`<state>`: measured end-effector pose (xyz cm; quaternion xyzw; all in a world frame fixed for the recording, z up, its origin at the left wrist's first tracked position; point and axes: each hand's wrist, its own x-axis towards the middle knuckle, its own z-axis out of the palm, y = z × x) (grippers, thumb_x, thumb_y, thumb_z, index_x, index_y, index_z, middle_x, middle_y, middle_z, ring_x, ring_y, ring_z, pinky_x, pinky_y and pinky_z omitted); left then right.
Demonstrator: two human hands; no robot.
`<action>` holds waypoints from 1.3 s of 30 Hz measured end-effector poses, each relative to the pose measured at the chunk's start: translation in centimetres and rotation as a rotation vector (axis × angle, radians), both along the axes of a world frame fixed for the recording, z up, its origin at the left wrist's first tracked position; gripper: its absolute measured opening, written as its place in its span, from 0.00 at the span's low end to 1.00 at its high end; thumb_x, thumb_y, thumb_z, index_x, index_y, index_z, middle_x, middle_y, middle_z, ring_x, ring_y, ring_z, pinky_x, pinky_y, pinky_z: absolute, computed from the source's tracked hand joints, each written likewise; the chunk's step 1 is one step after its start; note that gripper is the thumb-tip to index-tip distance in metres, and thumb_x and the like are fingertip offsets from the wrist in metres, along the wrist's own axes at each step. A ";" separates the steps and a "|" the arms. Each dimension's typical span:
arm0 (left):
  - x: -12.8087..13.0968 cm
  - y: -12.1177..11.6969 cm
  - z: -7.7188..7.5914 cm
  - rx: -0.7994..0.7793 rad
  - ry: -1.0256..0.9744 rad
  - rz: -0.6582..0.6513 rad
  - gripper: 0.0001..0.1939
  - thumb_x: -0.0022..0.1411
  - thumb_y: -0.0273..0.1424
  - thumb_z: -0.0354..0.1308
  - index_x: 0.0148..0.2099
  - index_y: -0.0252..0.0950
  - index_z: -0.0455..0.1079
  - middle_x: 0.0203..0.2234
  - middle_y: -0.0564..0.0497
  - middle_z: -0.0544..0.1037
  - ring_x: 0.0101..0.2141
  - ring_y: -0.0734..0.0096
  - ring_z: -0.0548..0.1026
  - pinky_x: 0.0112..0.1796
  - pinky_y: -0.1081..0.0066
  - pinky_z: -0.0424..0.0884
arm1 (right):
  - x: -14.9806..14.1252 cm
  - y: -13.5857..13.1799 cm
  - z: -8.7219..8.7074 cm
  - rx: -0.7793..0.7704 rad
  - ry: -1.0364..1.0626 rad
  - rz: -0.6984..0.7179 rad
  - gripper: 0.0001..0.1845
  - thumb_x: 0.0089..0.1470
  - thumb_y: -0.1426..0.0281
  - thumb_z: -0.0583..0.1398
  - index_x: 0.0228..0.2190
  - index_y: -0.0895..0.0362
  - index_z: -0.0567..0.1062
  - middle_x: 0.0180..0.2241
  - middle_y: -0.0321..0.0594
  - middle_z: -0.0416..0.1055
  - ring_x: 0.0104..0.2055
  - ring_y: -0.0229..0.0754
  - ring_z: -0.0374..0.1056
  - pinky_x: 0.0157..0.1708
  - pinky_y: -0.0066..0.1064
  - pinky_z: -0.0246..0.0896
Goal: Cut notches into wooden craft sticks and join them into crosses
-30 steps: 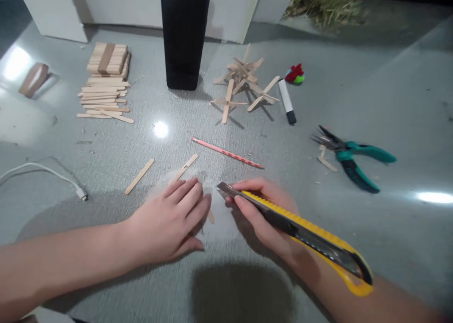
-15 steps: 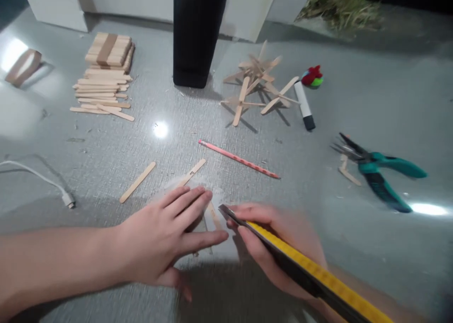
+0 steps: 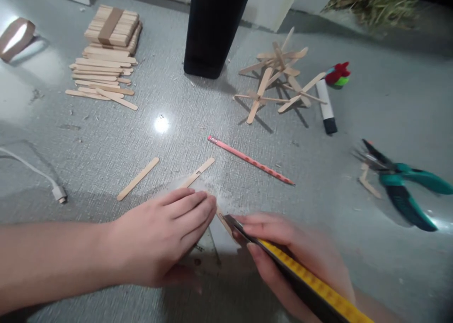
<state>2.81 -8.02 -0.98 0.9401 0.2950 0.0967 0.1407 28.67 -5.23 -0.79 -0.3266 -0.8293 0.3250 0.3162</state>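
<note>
My right hand (image 3: pixel 286 252) grips a yellow-and-black utility knife (image 3: pixel 300 271), its blade tip touching a notched craft stick (image 3: pixel 223 221). My left hand (image 3: pixel 177 228) lies over that stick's upper end with its fingers drawn together, pressing it down; the thumb is blurred underneath. Partly under the left palm is a clear, marked plastic piece (image 3: pixel 208 247), perhaps a ruler or set square. Another craft stick with a small notch (image 3: pixel 203 167) sticks out beyond the left knuckles. To the left lies a plain craft stick (image 3: pixel 138 179).
A pink pencil (image 3: pixel 251 161) lies ahead of my hands. Farther off are crossed-stick assemblies (image 3: pixel 260 98), a white glue stick (image 3: pixel 326 106) and a black post-like object (image 3: pixel 215 30). Teal-handled pliers (image 3: pixel 396 174) lie right; stacked craft sticks (image 3: pixel 111 26) and a white cable (image 3: pixel 38 169) are left.
My left fingers have closed together and the thumb has tucked down. The knife blade has come onto the craft stick. The view has shifted slightly.
</note>
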 end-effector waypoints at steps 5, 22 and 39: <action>-0.1 0.1 -0.1 -0.083 -0.003 0.004 0.48 0.60 0.51 0.66 0.68 0.20 0.59 0.65 0.36 0.70 0.66 0.43 0.64 0.66 0.52 0.61 | 0.0 0.0 0.0 -0.016 -0.015 0.030 0.17 0.55 0.81 0.58 0.42 0.51 0.71 0.35 0.37 0.82 0.34 0.36 0.81 0.37 0.23 0.77; 0.0 0.1 -0.3 -0.202 -0.022 0.015 0.47 0.59 0.46 0.65 0.70 0.20 0.56 0.68 0.35 0.65 0.68 0.44 0.62 0.68 0.51 0.60 | -0.3 0.1 0.3 0.069 -0.140 0.040 0.14 0.57 0.79 0.57 0.43 0.51 0.69 0.36 0.36 0.82 0.35 0.37 0.82 0.35 0.22 0.77; 0.4 0.0 -0.4 -0.095 0.046 0.007 0.48 0.59 0.50 0.63 0.69 0.17 0.60 0.68 0.36 0.65 0.66 0.42 0.64 0.68 0.51 0.60 | -0.9 -0.1 0.7 -0.026 -0.115 0.028 0.16 0.56 0.80 0.56 0.43 0.49 0.68 0.30 0.33 0.78 0.28 0.37 0.78 0.26 0.24 0.73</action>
